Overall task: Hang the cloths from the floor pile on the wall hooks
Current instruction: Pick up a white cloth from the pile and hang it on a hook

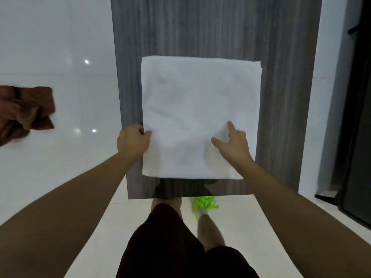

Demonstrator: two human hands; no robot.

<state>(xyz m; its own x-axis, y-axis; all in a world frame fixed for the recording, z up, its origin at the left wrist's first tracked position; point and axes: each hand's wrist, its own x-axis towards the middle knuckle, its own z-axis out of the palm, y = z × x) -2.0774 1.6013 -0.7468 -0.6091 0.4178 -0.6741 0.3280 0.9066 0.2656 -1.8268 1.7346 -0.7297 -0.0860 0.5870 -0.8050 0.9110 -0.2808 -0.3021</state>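
From my head camera, I am looking down along a wall. A white cloth hangs flat against a gray wood panel right in front of me. The cloth looks like a big square, and its top edge is straight. I cannot see a hook; the cloth hides whatever holds it up.

My left hand is at the left edge of the cloth, low down. Its fingers are curled around that edge and pinch it. My right hand lies on the front of the cloth, near its lower right side. Those fingers are spread wide and press flat on the cloth. They do not hold anything.

On the left, a brown cloth hangs crumpled against the shiny white wall. It is well apart from the white cloth, and part of it is cut off by the edge of the view.

Below the panel is the pale floor. I see my dark shorts and my bare legs. One foot wears a bright green shoe just below the panel. On the far right stands something dark and tall, maybe a door.
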